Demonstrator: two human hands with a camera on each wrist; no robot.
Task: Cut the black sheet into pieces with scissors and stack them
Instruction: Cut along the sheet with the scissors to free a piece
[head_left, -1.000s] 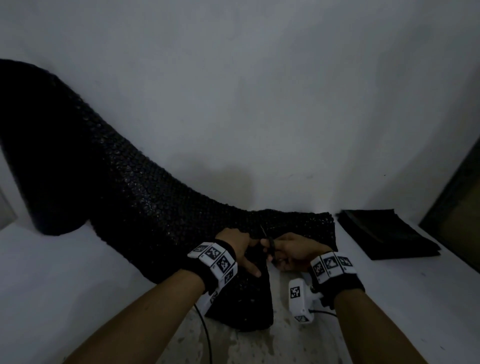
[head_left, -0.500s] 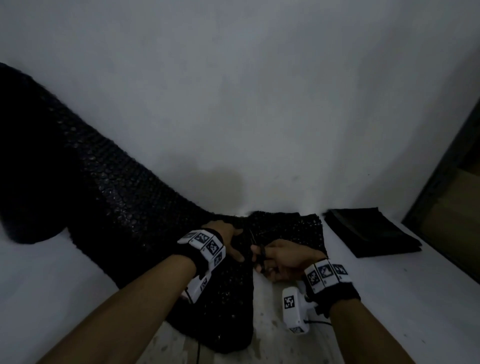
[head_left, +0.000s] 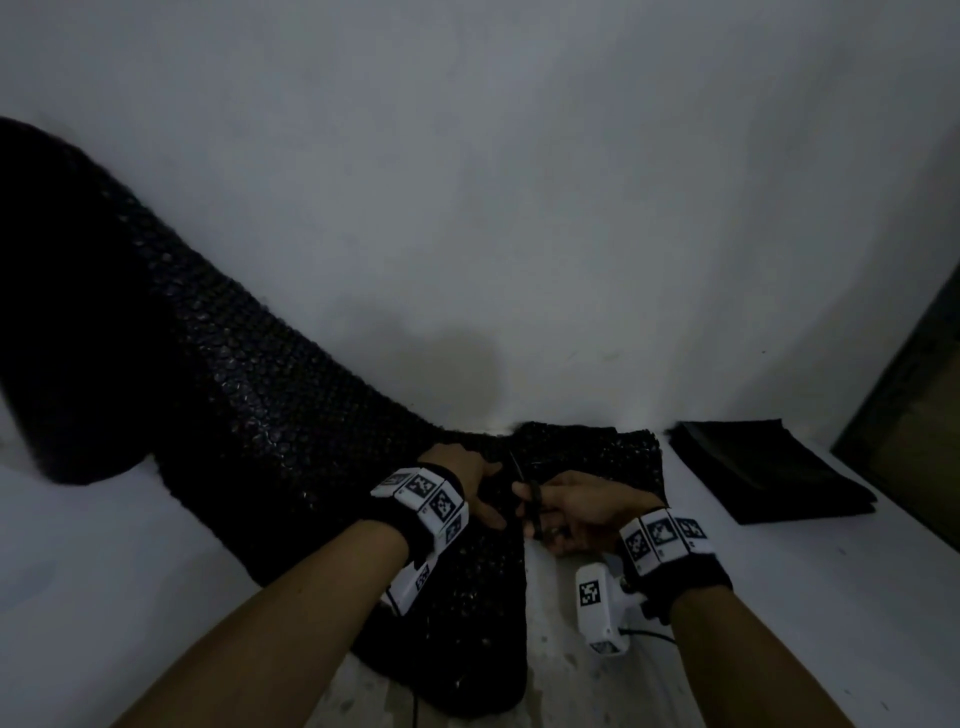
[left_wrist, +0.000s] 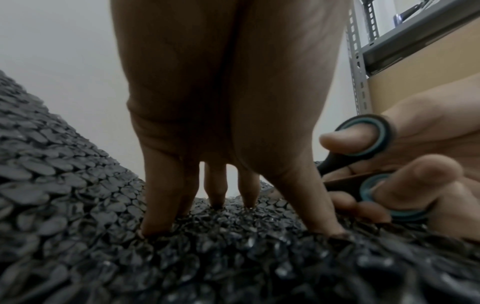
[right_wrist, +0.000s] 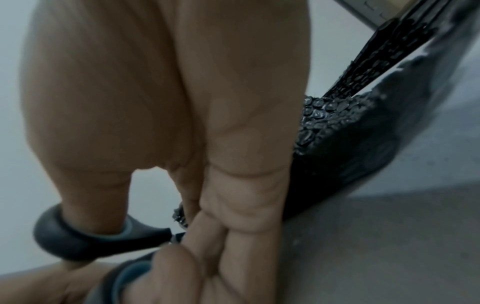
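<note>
A long black bubble-textured sheet runs from a thick roll at the far left across the white table to the middle. My left hand presses straight fingers down on the sheet just left of the cut line. My right hand grips black scissors with teal-lined loops, thumb and fingers through the handles. The blades point away from me into the sheet. The partly cut flap lies to the right of the blades. A stack of cut black pieces sits further right.
A white wall stands close behind the table. A metal shelf frame with a cardboard box is at the right edge. A thin cable trails from the right wrist camera near the table's front.
The scissors have advanced further away from me along the cut. Both hands shifted slightly along the sheet with them, and the head view swung a little.
</note>
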